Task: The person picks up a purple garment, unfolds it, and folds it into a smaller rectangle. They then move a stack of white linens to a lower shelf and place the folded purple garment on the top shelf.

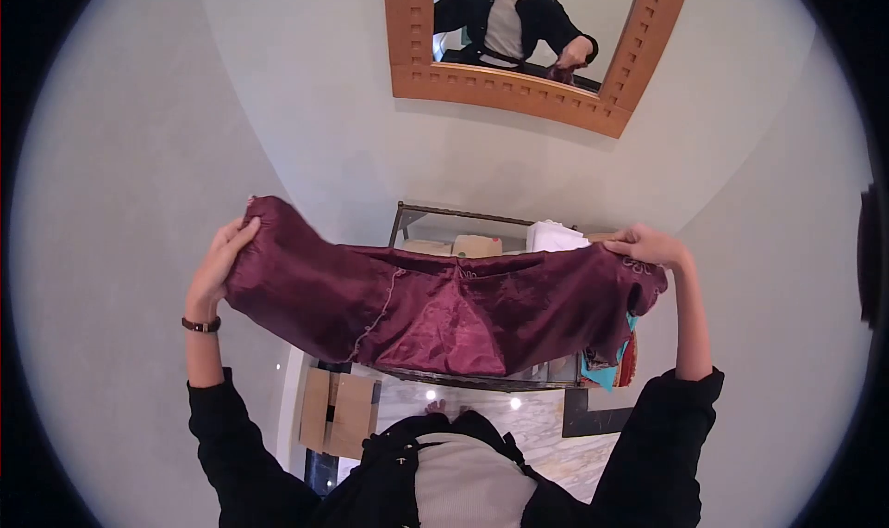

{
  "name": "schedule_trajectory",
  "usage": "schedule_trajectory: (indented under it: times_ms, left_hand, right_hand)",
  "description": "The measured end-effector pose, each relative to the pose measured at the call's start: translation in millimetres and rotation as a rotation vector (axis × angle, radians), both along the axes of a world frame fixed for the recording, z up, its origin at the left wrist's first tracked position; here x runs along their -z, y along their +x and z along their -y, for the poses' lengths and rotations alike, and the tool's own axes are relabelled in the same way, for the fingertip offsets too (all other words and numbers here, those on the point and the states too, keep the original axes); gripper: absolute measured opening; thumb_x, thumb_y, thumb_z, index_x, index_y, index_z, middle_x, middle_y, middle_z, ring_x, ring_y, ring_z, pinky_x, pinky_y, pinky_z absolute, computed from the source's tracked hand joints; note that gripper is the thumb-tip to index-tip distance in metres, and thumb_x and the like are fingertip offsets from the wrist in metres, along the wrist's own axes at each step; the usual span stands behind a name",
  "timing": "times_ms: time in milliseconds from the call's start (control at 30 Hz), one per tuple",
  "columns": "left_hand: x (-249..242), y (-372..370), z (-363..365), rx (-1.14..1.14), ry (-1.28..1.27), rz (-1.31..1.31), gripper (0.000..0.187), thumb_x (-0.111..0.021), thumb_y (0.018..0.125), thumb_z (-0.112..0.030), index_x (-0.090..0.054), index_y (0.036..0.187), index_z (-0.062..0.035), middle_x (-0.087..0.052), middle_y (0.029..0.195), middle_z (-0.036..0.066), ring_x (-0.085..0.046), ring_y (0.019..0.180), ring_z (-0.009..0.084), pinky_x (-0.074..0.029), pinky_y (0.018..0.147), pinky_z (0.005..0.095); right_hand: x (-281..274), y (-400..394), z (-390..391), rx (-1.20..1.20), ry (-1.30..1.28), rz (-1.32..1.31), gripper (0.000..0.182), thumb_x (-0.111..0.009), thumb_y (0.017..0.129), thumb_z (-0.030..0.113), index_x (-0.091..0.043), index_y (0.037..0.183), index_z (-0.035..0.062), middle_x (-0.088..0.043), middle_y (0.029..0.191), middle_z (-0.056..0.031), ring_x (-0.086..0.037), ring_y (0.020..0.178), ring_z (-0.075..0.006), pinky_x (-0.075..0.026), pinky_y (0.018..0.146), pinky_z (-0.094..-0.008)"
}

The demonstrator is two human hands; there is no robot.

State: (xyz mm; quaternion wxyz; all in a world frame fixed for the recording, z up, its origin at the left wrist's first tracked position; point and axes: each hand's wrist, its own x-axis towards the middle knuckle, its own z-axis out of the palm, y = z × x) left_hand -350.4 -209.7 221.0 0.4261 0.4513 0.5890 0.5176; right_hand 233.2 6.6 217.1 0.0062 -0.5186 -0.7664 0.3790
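Observation:
A maroon satin garment (444,320) with pale embroidered trim stretches between my two hands, sagging in the middle. At its left end, my left hand (219,257) is closed on the cloth, thumb on the near side. My right hand (648,247) pinches the upper edge near the right end, beside a looping embroidered motif. The right end hangs down in loose folds below that hand. Behind the garment, a glass-topped table (435,214) with a metal frame is partly hidden.
Beige packages (477,245) and folded white cloth (554,234) lie on the table. Turquoise and red fabric (604,376) hangs at its right. A cardboard box (339,413) stands on the marble floor at lower left. A wood-framed mirror (505,84) hangs on the wall ahead.

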Motion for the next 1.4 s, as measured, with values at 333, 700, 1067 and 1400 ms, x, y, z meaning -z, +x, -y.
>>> schedule_trajectory:
  times_ms: [333,700,1067,1400]
  left_hand:
    - [-56.3,232.4,30.4,0.348,-0.009,0.243,0.056,-0.059,0.098,-0.018,-0.030,0.143,-0.0030,-0.060,0.113,0.003,-0.062,0.091,0.0081,-0.056,0.066,0.0254]
    - [37.7,334.7,6.3,0.065,0.331,-0.197,0.052,-0.066,0.087,-0.003,-0.039,0.131,0.0061,-0.033,0.117,0.012,-0.045,0.094,0.0144,-0.045,0.054,0.0188]
    - [52.7,343.5,0.0,0.228,0.374,-0.008,0.063,-0.057,0.079,0.008,-0.040,0.139,-0.0021,-0.027,0.130,0.010,-0.046,0.114,0.0196,-0.052,0.086,0.0289]
    - [59.1,282.1,-12.8,0.125,0.358,-0.211,0.028,-0.071,0.084,-0.008,-0.062,0.108,0.0009,-0.060,0.107,0.008,-0.059,0.092,0.0138,-0.048,0.085,0.0270]
  right_hand:
    - [-40.9,-150.5,48.0,-0.449,0.343,-0.276,0.033,-0.056,0.096,0.026,-0.066,0.096,-0.0058,-0.061,0.068,-0.0181,-0.053,0.060,-0.0221,-0.048,0.066,-0.0375]
    - [-31.1,-153.2,68.8,-0.657,-0.107,-0.294,0.044,-0.049,0.101,0.036,-0.064,0.107,-0.0044,-0.064,0.081,-0.0114,-0.056,0.073,-0.0182,-0.047,0.068,-0.0322]
    - [-52.5,-119.5,78.1,-0.802,-0.005,-0.147,0.049,-0.060,0.096,0.035,-0.051,0.125,-0.0038,-0.066,0.104,-0.0177,-0.061,0.089,-0.0244,-0.049,0.081,-0.0334]
    - [-55.0,-76.1,56.7,-0.870,0.029,-0.214,0.043,-0.056,0.096,0.012,-0.047,0.135,-0.0018,-0.061,0.123,-0.0173,-0.059,0.105,-0.0237,-0.046,0.094,-0.0338]
